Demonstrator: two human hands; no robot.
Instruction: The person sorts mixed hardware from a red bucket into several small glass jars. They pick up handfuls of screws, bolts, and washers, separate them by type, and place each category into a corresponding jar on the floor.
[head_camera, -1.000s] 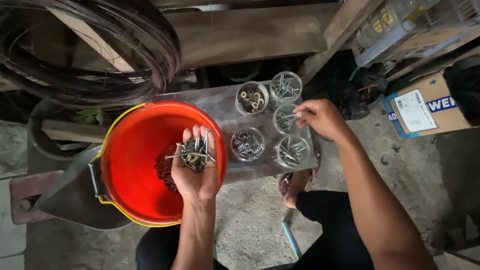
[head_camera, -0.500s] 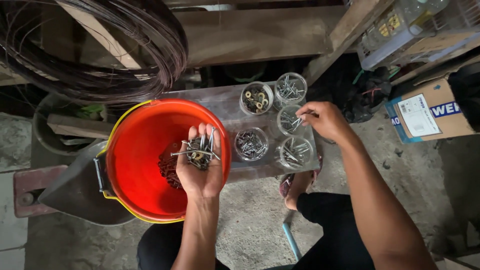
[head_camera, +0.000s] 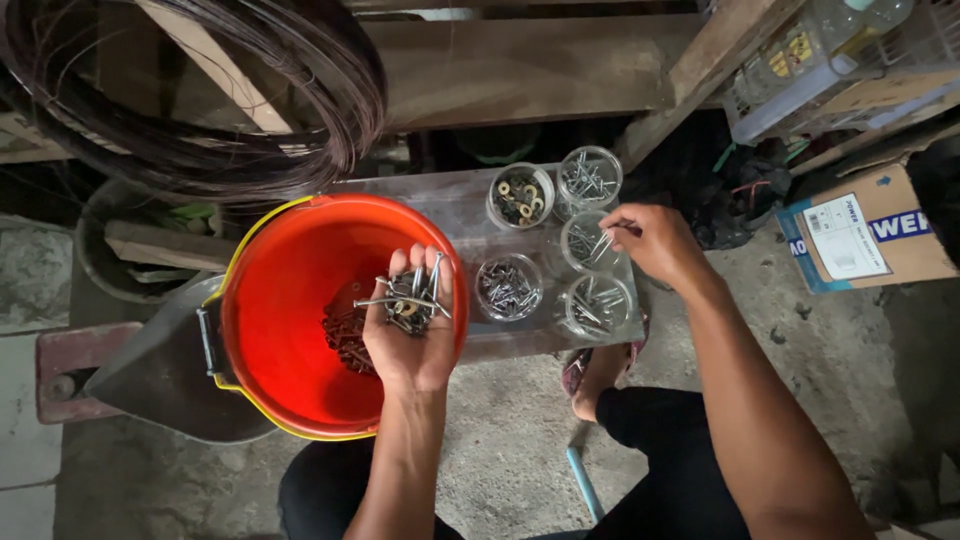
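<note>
My left hand (head_camera: 410, 335) is cupped palm up over the orange bucket (head_camera: 285, 280), holding a pile of mixed nails and small fasteners (head_camera: 412, 298). More rusty fasteners (head_camera: 345, 338) lie at the bucket's bottom. My right hand (head_camera: 655, 240) pinches a nail between its fingertips above a clear cup of nails (head_camera: 585, 243). Several clear round cups sit on a clear tray (head_camera: 450, 205): one with washers (head_camera: 520, 195), one with screws (head_camera: 590, 178), one with dark nails (head_camera: 508, 287) and one with long nails (head_camera: 592, 305).
A coil of dark wire (head_camera: 200, 90) hangs at the upper left. Wooden beams (head_camera: 520, 60) run behind the tray. A cardboard box (head_camera: 870, 235) stands at the right, a metal scoop (head_camera: 160, 370) left of the bucket. My foot (head_camera: 595, 375) rests on the concrete floor.
The view shifted slightly. My right hand stays over the cups, fingertips now pinching a nail above the middle right cup. My left hand keeps its pile over the bucket.
</note>
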